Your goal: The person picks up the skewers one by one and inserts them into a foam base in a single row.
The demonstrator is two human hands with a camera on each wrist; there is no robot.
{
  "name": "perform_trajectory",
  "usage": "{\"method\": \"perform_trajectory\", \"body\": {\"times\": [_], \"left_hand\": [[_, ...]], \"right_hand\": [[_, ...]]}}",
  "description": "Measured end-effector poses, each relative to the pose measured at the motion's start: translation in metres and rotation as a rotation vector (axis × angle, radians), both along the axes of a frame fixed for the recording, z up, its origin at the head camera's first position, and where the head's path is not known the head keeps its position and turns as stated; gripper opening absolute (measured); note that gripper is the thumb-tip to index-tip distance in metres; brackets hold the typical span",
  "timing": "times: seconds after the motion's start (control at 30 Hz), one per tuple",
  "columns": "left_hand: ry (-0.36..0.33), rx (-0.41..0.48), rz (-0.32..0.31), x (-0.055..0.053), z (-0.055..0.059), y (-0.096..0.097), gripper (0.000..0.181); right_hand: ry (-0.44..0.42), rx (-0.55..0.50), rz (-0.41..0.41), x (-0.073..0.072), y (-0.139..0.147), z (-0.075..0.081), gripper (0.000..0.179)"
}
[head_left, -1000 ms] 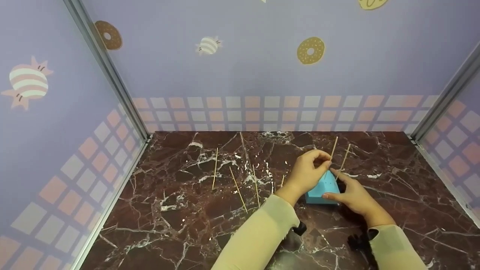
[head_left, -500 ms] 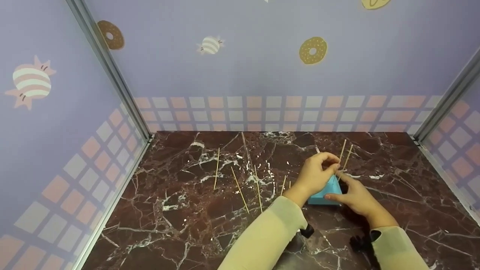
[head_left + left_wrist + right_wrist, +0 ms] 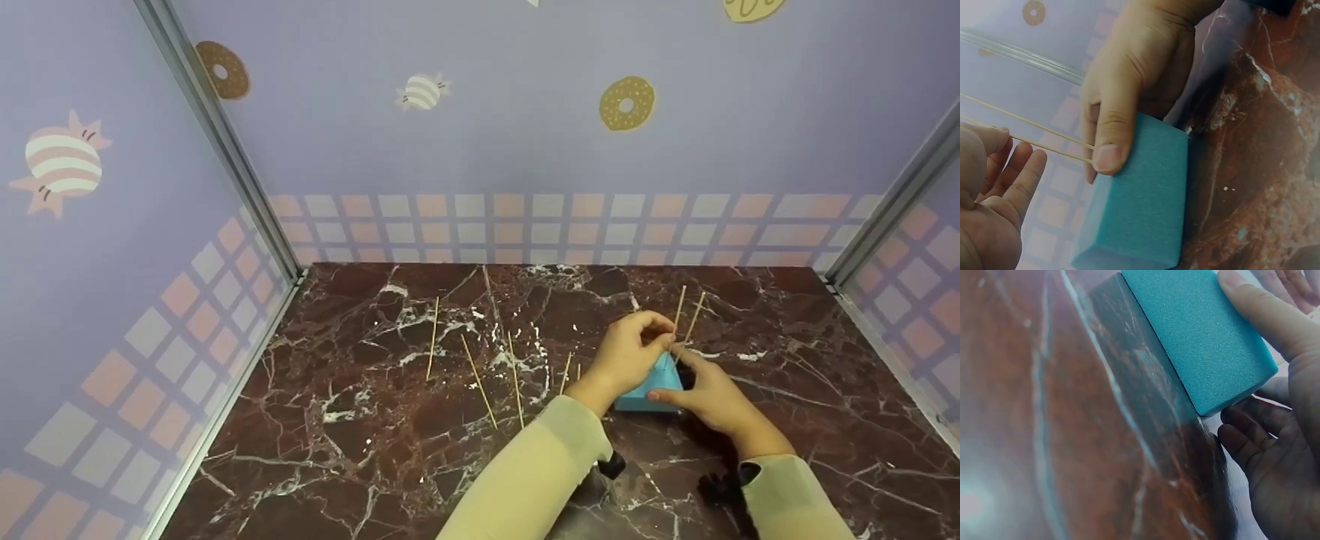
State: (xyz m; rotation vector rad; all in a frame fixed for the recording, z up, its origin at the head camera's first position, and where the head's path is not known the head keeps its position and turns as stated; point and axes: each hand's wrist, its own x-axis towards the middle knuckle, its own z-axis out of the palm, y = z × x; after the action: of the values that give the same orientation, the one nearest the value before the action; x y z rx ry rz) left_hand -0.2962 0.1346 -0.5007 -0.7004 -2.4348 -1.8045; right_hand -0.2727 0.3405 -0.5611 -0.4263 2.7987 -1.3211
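A blue foam block (image 3: 645, 400) with sloping sides sits on the table toward the right. My right hand (image 3: 709, 391) grips its right side, thumb on the near face; in the right wrist view the thumb (image 3: 1275, 318) lies along the block (image 3: 1202, 343). Over the top of the block, my left hand (image 3: 626, 351) pinches a thin wooden stick (image 3: 680, 306) between thumb and fingertips. Beside it a second stick (image 3: 692, 319) stands tilted at the block. Both sticks' lower ends are hidden behind the right thumb (image 3: 1111, 140) in the left wrist view.
Several thin sticks lie on the dark marbled table (image 3: 390, 465) left of the hands, among them a long stick (image 3: 480, 382) and a stick (image 3: 433, 337) farther left. Patterned walls (image 3: 480, 135) enclose the back and sides.
My left hand has moved slightly right with its stick, bringing it closer to the second stick. The held stick's upper tip is lower. My right hand keeps its grip on the block.
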Motion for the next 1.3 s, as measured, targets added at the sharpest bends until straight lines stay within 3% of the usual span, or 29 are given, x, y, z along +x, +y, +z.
{"method": "perform_trajectory", "body": {"times": [0.27, 1.03, 1.3], "left_hand": [[-0.062, 0.012, 0.010, 0.0049, -0.0034, 0.0019, 0.015], [-0.058, -0.052, -0.029, 0.0040, -0.0076, 0.0044, 0.012], [-0.065, -0.031, -0.042, 0.0010, -0.0101, 0.0069, 0.008]], "right_hand": [[-0.024, -0.007, 0.018, 0.0010, -0.0004, -0.0008, 0.105], [-0.042, -0.042, 0.027, 0.0023, -0.0003, -0.0006, 0.106], [-0.053, -0.013, 0.013, 0.0009, 0.0013, 0.0004, 0.106]]}}
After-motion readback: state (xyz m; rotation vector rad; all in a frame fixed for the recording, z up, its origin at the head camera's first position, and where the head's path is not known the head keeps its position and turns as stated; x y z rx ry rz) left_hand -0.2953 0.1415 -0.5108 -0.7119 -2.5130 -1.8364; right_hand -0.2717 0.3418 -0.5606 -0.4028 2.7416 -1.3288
